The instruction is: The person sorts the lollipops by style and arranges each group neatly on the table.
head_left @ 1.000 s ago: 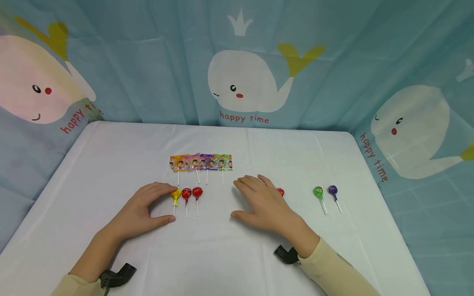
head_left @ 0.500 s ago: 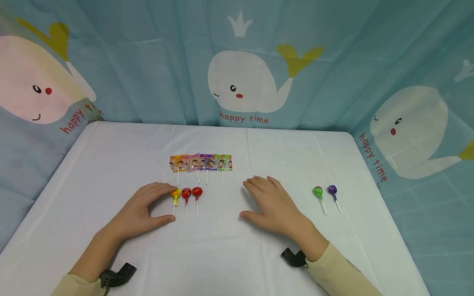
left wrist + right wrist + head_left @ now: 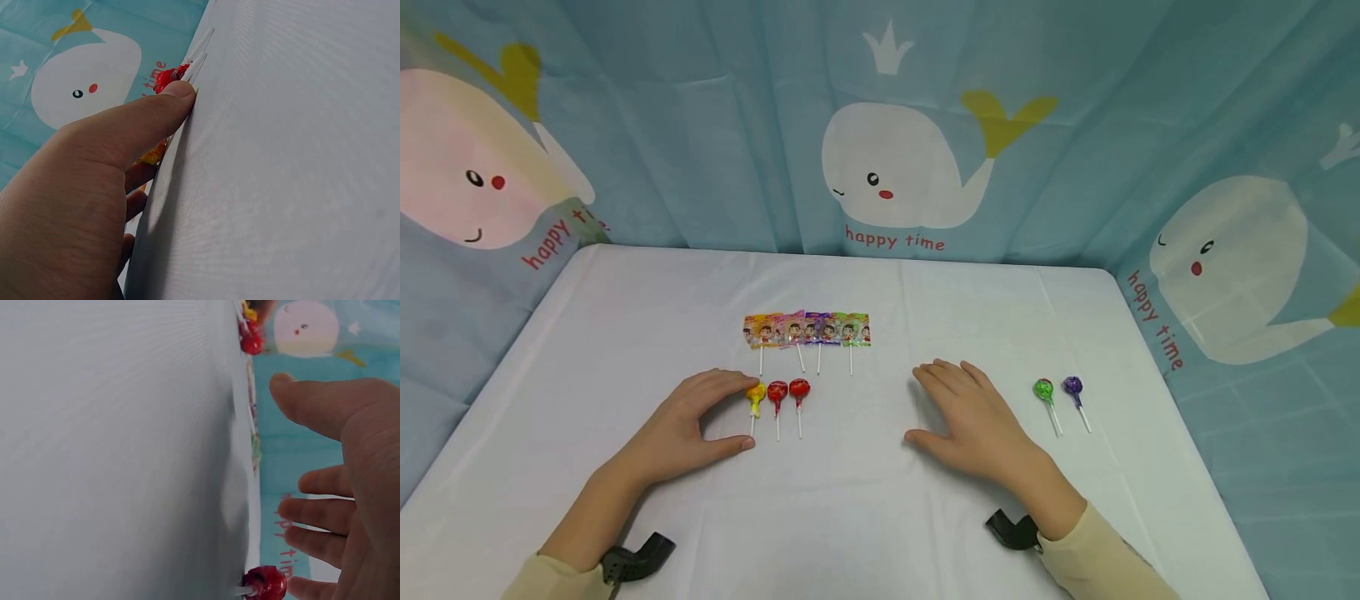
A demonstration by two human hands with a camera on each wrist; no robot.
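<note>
My left hand rests at the left, thumb spread from the fingers, index fingertip right at the head of a yellow lollipop. Beside it lie two red lollipops, the nearer one and the outer one, sticks toward me. My right hand hovers over the table's right half, fingers extended and thumb apart, holding nothing. In the right wrist view a red lollipop lies by the little finger; the hand hides it from the head view.
Behind the left trio, several flat-wrapped lollipops form a row, orange to green. A green lollipop and a purple lollipop lie right of my right hand. A blue whale-print curtain surrounds the white table.
My right hand has moved rightward and slightly toward me, covering the red lollipop that peeked out beside it earlier. The left hand and the other lollipops have stayed put.
</note>
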